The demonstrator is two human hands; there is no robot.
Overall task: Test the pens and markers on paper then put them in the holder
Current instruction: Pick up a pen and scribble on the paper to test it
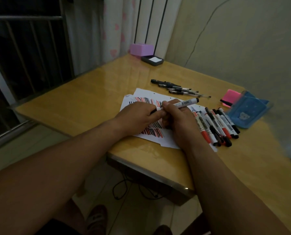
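Left hand (138, 116): fingers curled, pinched the marker's near end.
Right hand (177, 116): wrapped round the marker's barrel.
Marker (183, 103): held in both hands just above the paper, black end pointing right.
Paper (142, 93): on the desk (90, 102) under the hands, striped red and black.
Markers (215, 126): a row just right of the right hand.
Pens (177, 89): clustered beyond the paper.

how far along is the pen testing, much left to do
Done: the paper already carries many red and black test strokes. In hand: the left hand and right hand grip a white marker over the sheet. Left: the marker pile and the pens lie on the table, none visibly in a holder.
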